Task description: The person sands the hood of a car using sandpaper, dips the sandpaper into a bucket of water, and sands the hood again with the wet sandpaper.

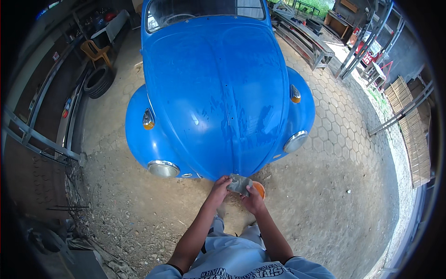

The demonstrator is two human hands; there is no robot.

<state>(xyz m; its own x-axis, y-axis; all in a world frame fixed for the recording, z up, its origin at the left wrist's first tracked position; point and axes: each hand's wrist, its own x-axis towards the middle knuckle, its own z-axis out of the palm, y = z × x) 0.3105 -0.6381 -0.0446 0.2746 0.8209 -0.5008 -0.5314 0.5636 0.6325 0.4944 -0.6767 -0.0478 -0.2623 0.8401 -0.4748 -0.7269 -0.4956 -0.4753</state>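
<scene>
Across dirt floor (pixel 325 204) before blue car (pixel 200 79): clamping grey sheet (pixel 239 184) in left hand (pixel 221 185) and right hand (pixel 252 198); could drop it toward orange container (pixel 260 188) through loosened pinch.

"Lighting?"
"Daylight, brightest from one to four o'clock; sunlit ground (pixel 402 197) bleached near four. Nine-o'clock side dim."
"Glare?"
"Small highlight on blue hood (pixel 186 69), toward ten."
"Sharpness?"
"Grey sheet (pixel 239 184), near six, distinct in outline. Rim: edges bent, detail softened, corners black."
</scene>
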